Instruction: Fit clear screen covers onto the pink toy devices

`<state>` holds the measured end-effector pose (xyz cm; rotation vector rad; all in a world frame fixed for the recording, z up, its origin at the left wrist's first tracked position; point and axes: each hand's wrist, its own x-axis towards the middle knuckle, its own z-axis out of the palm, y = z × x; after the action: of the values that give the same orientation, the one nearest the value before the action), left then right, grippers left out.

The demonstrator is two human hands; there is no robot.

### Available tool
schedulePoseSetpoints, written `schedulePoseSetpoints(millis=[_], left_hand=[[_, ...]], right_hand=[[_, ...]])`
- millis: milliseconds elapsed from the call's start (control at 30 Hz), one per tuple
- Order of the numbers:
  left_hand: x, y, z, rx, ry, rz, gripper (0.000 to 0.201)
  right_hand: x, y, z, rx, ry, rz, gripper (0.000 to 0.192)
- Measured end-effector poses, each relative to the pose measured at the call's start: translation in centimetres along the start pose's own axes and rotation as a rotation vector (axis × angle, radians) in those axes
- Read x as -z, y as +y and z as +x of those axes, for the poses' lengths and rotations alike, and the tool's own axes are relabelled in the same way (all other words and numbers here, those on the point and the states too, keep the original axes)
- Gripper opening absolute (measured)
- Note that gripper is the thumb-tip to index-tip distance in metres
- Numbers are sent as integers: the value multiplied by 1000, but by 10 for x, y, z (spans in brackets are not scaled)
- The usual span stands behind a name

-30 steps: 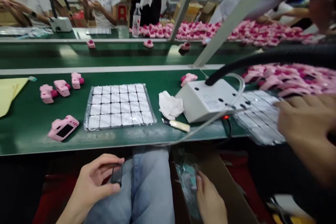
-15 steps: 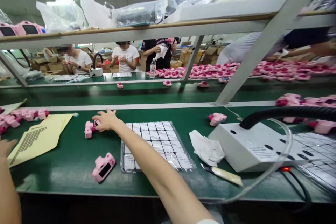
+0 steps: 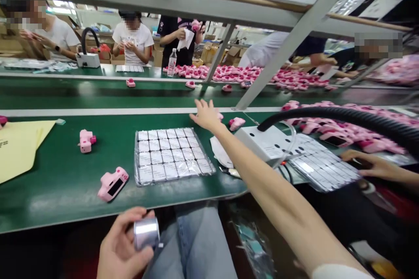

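Below the table's front edge, my left hand (image 3: 122, 246) is wrapped round a small shiny silver roll (image 3: 146, 233). My right hand (image 3: 207, 115) stretches across the green table with its fingers spread. A pink toy camera (image 3: 220, 116) shows partly behind that hand; whether they touch cannot be made out. Just right of it lies another pink camera (image 3: 236, 123). One pink camera (image 3: 114, 184) rests near the front edge with its dark screen up, and one more (image 3: 86, 141) sits farther back on the left. Between them and my right arm is a plastic-wrapped sheet of white labels (image 3: 170, 155).
A white box (image 3: 262, 144) with a black hose (image 3: 327, 117) stands at right, beside a white cloth (image 3: 220, 150) and a knife (image 3: 234, 172). A co-worker's hand (image 3: 366, 165) is near a second label sheet (image 3: 327, 161). Yellow paper (image 3: 22, 148) lies left; a slanted post (image 3: 294, 43) crosses above.
My right hand has moved right, away from the left-hand cameras, where one is gone. My left hand has come into fuller view with the silver roll. The view has turned right and down.
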<state>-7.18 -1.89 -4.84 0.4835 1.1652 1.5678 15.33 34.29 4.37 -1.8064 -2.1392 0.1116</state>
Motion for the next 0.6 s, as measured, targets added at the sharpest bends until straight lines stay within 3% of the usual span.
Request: schedulePoseSetpoints(millis=[67, 133, 200, 267, 300, 400, 600], left_hand=[[-18, 8, 6, -36, 13, -92, 56], [-32, 12, 10, -68, 4, -171, 57], [-42, 10, 12, -100, -41, -219, 57], [-47, 4, 11, -106, -117, -231, 57], [-48, 0, 9, -96, -151, -234, 56], [-53, -14, -2, -47, -198, -246, 58], [-66, -54, -44, 116, -142, -196, 60]], right_hand=[[12, -3, -53, 43, 92, 90, 59], [15, -15, -127, 130, 129, 258, 45], [8, -28, -207, 247, 55, 795, 27], [-6, -40, -276, 185, -69, 1196, 36], [-14, -46, -301, 143, -65, 1337, 40], [-29, -61, -338, 9, -39, 1554, 60], [-36, -76, -347, -216, -101, 1753, 62]])
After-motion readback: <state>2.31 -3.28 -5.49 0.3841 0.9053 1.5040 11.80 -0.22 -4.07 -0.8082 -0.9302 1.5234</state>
